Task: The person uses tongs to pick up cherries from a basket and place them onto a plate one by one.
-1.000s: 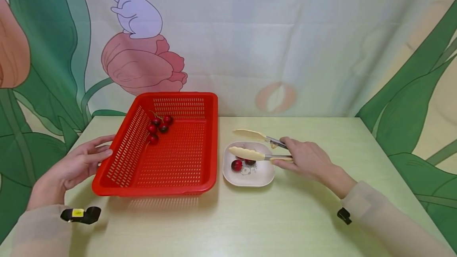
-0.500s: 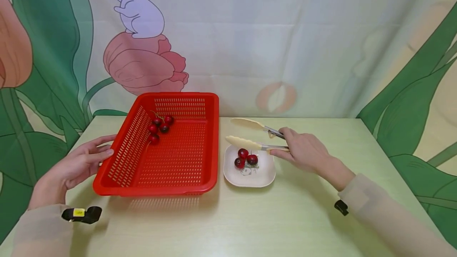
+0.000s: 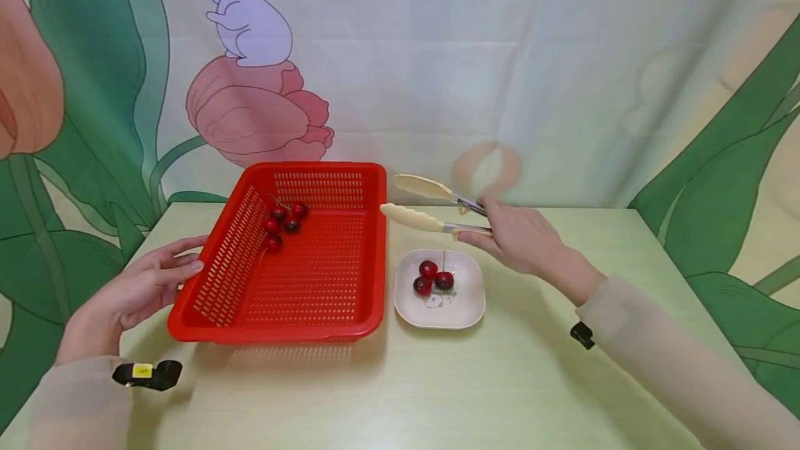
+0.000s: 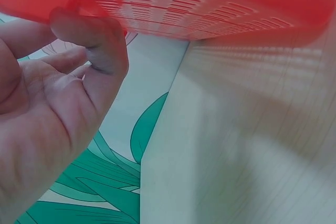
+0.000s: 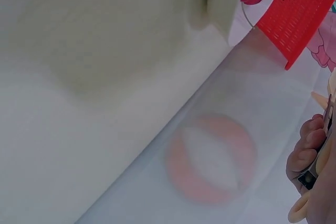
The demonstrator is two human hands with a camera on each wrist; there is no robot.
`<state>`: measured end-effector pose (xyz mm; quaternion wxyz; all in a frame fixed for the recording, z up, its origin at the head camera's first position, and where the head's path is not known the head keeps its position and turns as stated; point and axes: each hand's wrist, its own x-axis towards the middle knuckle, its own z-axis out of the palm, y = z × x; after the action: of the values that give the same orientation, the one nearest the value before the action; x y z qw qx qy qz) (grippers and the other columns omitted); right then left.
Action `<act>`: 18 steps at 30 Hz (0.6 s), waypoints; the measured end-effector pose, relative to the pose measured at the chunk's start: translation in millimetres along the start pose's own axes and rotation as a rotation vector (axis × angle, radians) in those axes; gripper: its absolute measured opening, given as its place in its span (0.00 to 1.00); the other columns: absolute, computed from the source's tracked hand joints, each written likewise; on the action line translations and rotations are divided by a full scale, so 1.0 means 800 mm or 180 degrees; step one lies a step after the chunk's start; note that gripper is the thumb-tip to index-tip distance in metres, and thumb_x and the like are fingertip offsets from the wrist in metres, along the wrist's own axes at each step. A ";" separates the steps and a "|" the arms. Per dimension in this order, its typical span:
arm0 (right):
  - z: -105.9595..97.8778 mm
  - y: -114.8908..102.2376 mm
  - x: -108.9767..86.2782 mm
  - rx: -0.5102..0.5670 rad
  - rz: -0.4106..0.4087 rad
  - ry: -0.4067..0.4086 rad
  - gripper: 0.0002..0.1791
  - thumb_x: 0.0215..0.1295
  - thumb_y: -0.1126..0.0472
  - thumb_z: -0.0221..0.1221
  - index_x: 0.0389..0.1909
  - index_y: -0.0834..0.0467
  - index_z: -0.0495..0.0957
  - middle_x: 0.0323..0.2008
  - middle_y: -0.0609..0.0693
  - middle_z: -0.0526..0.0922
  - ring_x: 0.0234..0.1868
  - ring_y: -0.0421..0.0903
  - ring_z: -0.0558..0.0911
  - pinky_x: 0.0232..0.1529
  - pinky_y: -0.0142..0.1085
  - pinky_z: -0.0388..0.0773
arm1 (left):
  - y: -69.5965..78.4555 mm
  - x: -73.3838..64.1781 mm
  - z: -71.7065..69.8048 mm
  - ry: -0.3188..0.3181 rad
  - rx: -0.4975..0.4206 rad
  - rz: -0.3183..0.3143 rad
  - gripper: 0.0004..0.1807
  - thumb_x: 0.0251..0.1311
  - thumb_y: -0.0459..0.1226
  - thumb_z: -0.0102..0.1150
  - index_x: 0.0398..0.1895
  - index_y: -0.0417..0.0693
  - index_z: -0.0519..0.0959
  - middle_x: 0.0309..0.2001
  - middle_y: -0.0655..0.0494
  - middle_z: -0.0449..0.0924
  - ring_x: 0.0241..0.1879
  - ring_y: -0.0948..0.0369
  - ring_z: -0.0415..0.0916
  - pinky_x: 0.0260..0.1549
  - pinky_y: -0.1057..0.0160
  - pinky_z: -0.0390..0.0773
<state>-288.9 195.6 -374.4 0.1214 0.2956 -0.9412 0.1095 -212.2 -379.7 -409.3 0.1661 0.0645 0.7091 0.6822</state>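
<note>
My left hand [image 3: 150,280] holds the left side of a red perforated plastic basket [image 3: 312,332], thumb and fingers at its rim. In the left wrist view, the thumb [image 4: 107,51] presses the basket's outer wall. Several dark red cherries [image 3: 273,226] lie in the basket's back left part, some with stems. My right hand [image 3: 521,236] grips metal tongs [image 3: 409,217] with cream tips, raised behind a small plate. The tongs are spread apart with nothing between the tips. On the white plate [image 3: 459,312] lie three cherries [image 3: 428,269], one with a stem upright.
The plate stands close beside the basket's right wall on a pale wooden table [image 3: 531,380]. Behind the table hangs a printed curtain [image 3: 562,89] with flowers, leaves and a white cartoon animal.
My right hand has lifted the spread tongs up and back from over the plate, uncovering the three cherries. The left hand keeps its hold on the basket. The head view has shifted slightly.
</note>
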 end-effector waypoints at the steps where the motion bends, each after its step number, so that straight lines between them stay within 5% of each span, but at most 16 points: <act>1: -0.001 0.000 0.003 0.0015 0.0037 -0.0039 0.35 0.69 0.27 0.52 0.54 0.55 0.69 0.24 0.44 0.74 0.20 0.45 0.72 0.20 0.40 0.69 | 0.000 0.001 0.001 -0.0002 -0.0006 -0.0008 0.24 0.78 0.33 0.49 0.71 0.61 0.60 0.59 0.60 0.79 0.51 0.55 0.84 0.48 0.53 0.84; 10: -0.002 -0.018 0.040 -0.0030 -0.0011 -0.0323 0.33 0.68 0.27 0.55 0.44 0.55 0.67 0.22 0.46 0.73 0.19 0.47 0.72 0.19 0.39 0.68 | 0.002 0.002 0.002 -0.0008 -0.0069 -0.0043 0.23 0.78 0.33 0.49 0.70 0.63 0.61 0.58 0.60 0.79 0.51 0.55 0.84 0.48 0.53 0.84; 18: -0.001 -0.039 0.067 -0.0032 -0.0190 -0.0439 0.35 0.68 0.25 0.51 0.44 0.55 0.67 0.25 0.44 0.74 0.20 0.44 0.74 0.19 0.39 0.68 | 0.004 0.002 0.002 -0.0017 -0.0075 -0.0051 0.24 0.78 0.32 0.48 0.70 0.62 0.60 0.58 0.60 0.79 0.51 0.55 0.84 0.48 0.52 0.84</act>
<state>-312.9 142.3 -353.7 0.0609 0.3297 -0.9387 0.0805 -213.7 -377.8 -406.6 0.1742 0.0587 0.7011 0.6890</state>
